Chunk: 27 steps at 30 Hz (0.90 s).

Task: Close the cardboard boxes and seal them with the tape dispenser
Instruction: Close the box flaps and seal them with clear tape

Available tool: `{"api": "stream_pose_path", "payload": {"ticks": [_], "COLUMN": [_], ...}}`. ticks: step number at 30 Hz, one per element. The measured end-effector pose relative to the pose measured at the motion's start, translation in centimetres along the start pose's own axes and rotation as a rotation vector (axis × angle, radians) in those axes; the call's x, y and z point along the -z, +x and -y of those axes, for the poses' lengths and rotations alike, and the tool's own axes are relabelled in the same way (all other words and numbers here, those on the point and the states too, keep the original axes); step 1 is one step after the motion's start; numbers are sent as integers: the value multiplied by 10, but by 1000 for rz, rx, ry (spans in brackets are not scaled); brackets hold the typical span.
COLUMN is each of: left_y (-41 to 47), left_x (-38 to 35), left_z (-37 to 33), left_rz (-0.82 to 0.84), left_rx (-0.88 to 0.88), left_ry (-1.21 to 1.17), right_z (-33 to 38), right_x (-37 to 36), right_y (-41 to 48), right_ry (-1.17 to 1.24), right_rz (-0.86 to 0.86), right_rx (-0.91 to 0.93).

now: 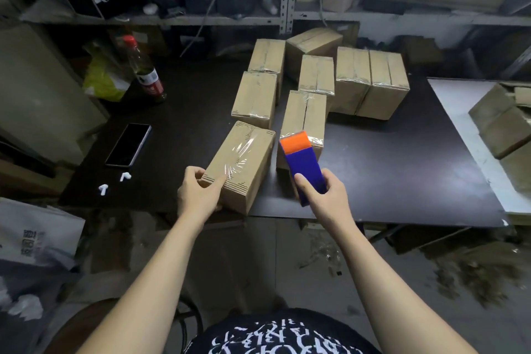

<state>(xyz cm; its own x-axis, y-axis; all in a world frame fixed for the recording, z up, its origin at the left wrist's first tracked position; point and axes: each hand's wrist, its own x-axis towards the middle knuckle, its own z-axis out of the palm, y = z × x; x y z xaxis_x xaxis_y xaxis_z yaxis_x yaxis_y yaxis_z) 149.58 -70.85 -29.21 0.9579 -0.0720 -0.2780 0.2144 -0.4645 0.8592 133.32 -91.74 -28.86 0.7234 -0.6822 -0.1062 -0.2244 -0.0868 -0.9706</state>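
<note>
- Brown cardboard: the nearest cardboard box (241,164) lies flaps shut at the near edge of the dark table (402,169). Its near end slightly overhangs that edge. Its long axis runs away from the person, leaning a little to the right.
- Clear tape, wrinkled and shiny, already runs along its top seam and over the near end.
- The left hand (198,195) grips the box's near-left corner, with the thumb laid on top and the fingers curled round the side. It is the nearer hand and looks set to steady or turn the box.
- The right hand (324,195) is clenched round the blue body of the tape dispenser (301,164), just right of the box and apart from it.
- The dispenser's orange end points away, over the near end of a second box (304,121) whose taped seam runs the same way. I cannot tell whether it touches.
- Judgement: the next move depends on bringing the dispenser leftward onto the held box's seam, or forward along the second one.
- Further back, more sealed boxes (370,80) stand close together.
- Off to the left lie a phone (128,144), two white earbuds (125,176) and a bottle (145,69).
</note>
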Motion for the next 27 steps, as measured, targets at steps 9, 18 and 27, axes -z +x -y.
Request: {"api": "stream_pose_path", "payload": {"ticks": [9,18,27], "left_y": [-10,1,2], "left_x": [-6,17,45], "left_z": [-21,-101,-128], "left_rz": [98,482,754], "left_rx": [-199,-460,-570], "left_ry": [442,63,95], "right_z": [27,50,57], "right_x": [-12,-9,-19], "right_y": [2,-14,-23], "right_ry": [-211,-257,-284], "right_rz": [-29,126,88], "right_rx": [85,224,463]}}
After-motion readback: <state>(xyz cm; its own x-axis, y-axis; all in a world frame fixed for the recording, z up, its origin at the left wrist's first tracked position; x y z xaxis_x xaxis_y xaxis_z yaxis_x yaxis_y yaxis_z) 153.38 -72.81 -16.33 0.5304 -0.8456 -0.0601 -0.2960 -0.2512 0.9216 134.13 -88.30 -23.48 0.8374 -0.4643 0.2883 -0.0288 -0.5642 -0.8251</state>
